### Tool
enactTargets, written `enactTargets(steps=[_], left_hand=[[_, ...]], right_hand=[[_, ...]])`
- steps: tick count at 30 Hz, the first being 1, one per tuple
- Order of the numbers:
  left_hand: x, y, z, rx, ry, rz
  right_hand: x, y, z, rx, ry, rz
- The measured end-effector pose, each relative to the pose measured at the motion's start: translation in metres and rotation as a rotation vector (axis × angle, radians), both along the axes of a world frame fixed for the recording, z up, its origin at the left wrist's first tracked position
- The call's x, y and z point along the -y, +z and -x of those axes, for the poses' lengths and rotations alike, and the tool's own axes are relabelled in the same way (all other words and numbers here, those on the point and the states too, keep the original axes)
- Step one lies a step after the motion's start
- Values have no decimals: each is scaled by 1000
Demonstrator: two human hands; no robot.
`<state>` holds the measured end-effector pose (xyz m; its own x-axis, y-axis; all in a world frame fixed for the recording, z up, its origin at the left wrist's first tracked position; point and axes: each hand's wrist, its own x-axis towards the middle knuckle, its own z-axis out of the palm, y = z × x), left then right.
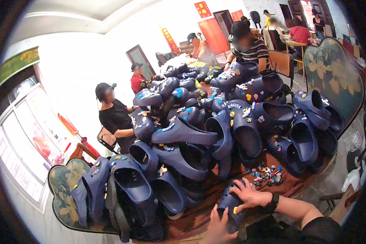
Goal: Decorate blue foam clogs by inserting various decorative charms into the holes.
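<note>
A navy blue clog [229, 198] with holes in its upper lies at the table's front edge, right before me. My left hand [218, 226] is closed on its near end, thumb and fingers at the opening. Across the upper rests my right hand [250, 196], fingers curved over the toe and far side. By the right thumb a small yellow charm [235, 210] shows at the clog's edge; whether it is fixed there I cannot tell. Just beyond the right hand sits a loose heap of small coloured charms [266, 175]. Part of the clog is hidden under both hands.
Many navy clogs with charms, such as one clog [247, 136], cover the brown table [191, 227]. Several people, including a person in a striped shirt [252, 53], sit around it. Flower-patterned chair backs [333, 73] stand at its right and left ends.
</note>
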<state>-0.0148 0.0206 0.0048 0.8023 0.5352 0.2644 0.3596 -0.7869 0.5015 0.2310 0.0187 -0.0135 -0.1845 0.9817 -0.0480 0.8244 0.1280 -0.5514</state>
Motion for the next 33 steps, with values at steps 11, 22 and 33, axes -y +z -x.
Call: enactTargets(steps=[11, 22, 33], left_hand=[[-1, -21, 5, -7, -21, -65], [-4, -12, 6, -97, -7, -81], [-7, 12, 3, -229, 3, -33]], right_hand=[[58, -7, 13, -205, 20, -637], [89, -28, 38, -7, -118, -684], [84, -29, 17, -179, -279, -707]])
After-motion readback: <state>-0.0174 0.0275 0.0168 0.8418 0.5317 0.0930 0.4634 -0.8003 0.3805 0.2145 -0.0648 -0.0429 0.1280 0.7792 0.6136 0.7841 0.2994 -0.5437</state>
